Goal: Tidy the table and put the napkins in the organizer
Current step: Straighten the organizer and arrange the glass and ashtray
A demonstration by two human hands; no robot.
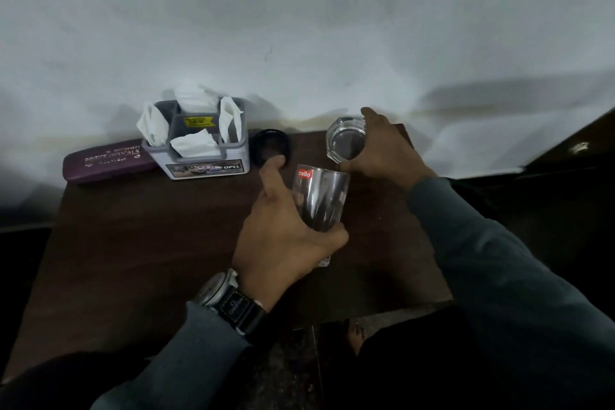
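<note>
Gripping tall glass point(320, 200) in left hand point(283, 240) and second glass point(345, 140), close at one o'clock, in right hand point(382, 150); could knock rims, chipping.

Grey long sleeves point(499, 260) — black-strapped watch point(229, 299), left wrist.

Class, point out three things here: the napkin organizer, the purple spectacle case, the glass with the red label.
napkin organizer point(234, 156), head view, front wall.
purple spectacle case point(106, 161), head view, middle of lid.
glass with the red label point(327, 196), head view, clear side wall.

A maroon spectacle case point(106, 160) and black lid point(269, 145) lie by the wall point(299, 27).
</note>
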